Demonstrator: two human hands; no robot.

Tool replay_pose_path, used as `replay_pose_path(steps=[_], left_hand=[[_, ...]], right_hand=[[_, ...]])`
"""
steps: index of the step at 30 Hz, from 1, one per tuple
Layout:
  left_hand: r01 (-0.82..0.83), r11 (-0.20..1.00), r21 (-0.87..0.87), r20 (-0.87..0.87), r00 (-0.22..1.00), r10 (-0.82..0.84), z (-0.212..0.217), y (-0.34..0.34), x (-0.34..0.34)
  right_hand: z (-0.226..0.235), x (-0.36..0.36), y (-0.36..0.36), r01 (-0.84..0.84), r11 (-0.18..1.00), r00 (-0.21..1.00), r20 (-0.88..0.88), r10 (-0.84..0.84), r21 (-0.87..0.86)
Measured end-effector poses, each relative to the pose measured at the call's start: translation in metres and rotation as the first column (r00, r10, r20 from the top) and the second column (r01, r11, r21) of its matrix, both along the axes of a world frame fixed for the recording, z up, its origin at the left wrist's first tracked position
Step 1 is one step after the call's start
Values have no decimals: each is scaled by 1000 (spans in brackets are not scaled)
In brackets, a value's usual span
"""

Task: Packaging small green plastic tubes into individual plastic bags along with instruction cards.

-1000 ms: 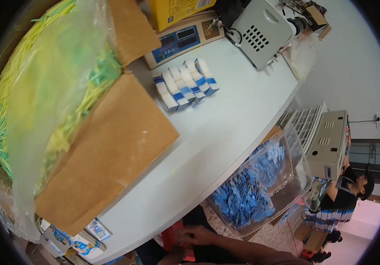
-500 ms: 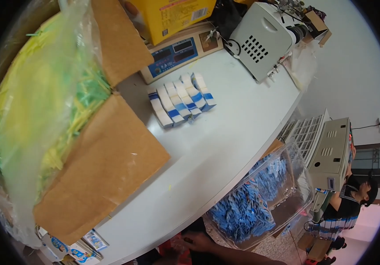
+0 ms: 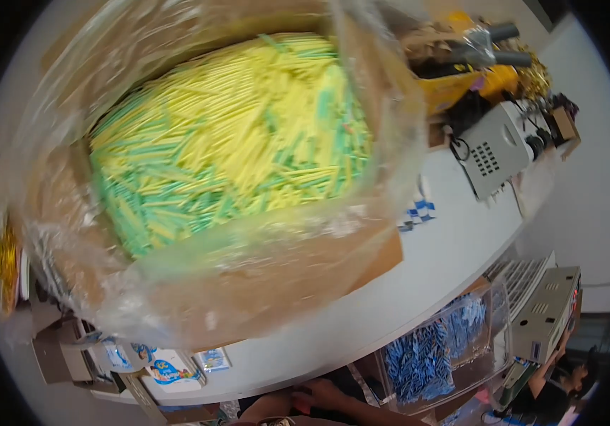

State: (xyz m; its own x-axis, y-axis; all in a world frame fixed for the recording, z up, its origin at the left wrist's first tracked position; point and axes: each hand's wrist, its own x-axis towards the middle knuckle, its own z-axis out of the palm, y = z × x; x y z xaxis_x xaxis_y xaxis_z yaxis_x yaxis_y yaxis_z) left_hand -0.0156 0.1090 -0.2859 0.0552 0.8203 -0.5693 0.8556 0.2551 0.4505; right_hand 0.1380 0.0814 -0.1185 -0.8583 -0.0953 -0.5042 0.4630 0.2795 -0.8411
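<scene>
Two sets of fingers, my left fingers (image 3: 276,403) and right fingers (image 3: 312,390), sit close together beyond the near edge of the worktop (image 3: 461,238), with something red (image 3: 303,405) showing between them. They are dim and small, so I cannot tell whether either set is apart, together or clamped on the red thing, nor what that thing is. For neat work down here, I judge it best to keep both wrists near each other, steady with one side while the other makes the finer moves, and bring things out of the worktop's shade for a clear look. My right forearm (image 3: 372,413) lies near the clear tub (image 3: 498,312) of blue pieces (image 3: 418,366), so that elbow should stay tucked in lest it knock the rim. Most of the worktop before me is taken up by the cardboard box (image 3: 383,254), its crinkled plastic liner (image 3: 212,312) folded over the sides around yellow and green straws (image 3: 248,121). That loose film could snag a sleeve, so a reach upward should go round it. Partly hidden behind the box's right side, the blue-and-white bundles (image 3: 423,201) also deserve a careful path.
</scene>
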Motion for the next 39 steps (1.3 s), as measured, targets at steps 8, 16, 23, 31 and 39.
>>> replay_pose_path(steps=[8,16,23,31,39], left_hand=[[-52,995,-88,-6,999,52,17,-48,-31],[-136,960,-244,116,979,168,12,-128,68],[-276,915,-294,140,935,327,43,-173,90],[-955,146,260,470,257,845,257,-272,76],[-587,-115,801,202,84,976,213,-266,22]], right_hand=[[58,-37,0,-258,966,963,73,259,-23],[105,-80,18,108,994,954,-279,-107,-13],[63,-99,9,348,937,869,-383,-312,27],[71,-201,-39,61,925,809,-562,174,374],[62,-245,-69,-214,776,727,-434,533,594]])
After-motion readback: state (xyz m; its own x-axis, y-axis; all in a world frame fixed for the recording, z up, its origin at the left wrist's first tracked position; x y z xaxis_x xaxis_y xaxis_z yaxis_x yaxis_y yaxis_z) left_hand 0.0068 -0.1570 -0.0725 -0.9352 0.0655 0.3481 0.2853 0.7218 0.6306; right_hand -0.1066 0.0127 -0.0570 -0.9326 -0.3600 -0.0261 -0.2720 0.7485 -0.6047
